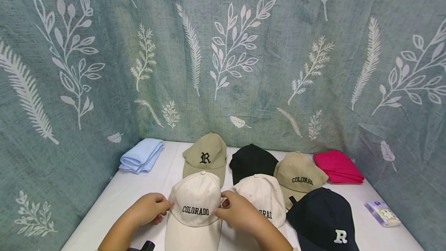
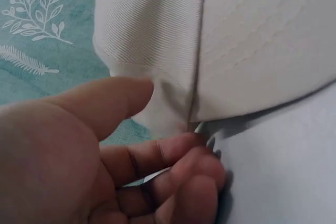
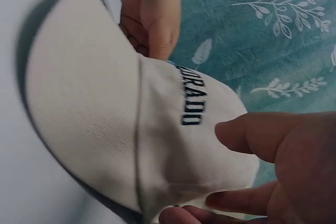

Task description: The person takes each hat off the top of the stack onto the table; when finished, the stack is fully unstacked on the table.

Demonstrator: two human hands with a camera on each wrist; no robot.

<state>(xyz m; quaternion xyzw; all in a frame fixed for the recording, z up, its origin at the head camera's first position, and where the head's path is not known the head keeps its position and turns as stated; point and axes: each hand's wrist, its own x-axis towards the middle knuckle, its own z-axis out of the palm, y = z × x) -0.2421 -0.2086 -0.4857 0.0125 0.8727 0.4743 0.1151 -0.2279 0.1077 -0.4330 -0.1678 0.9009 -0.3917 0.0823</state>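
A cream baseball cap (image 1: pixel 195 200) with COLORADO across its front stands on the white table, brim toward me. At its left side, my left hand (image 1: pixel 148 209) pinches the lower edge. The left wrist view shows that thumb on the cloth of the cap (image 2: pixel 152 30) and the curled fingers (image 2: pixel 194 182) by the rim. My right hand (image 1: pixel 240 212) grips the opposite side, its thumb (image 3: pixel 236 132) beside the lettering and its other fingers low by the edge. A second cream cap (image 1: pixel 261 187) sits just behind my right hand, which partly hides its lettering.
Behind stand an olive cap (image 1: pixel 205 152), a black cap (image 1: pixel 251 162) and a tan cap (image 1: pixel 299 169). A navy cap (image 1: pixel 324 214) is at right. Folded blue cloth (image 1: pixel 141 156), folded red cloth (image 1: pixel 338 165) and a small packet (image 1: pixel 382 213) lie near the sides. Curtains (image 1: pixel 244 69) enclose the table.
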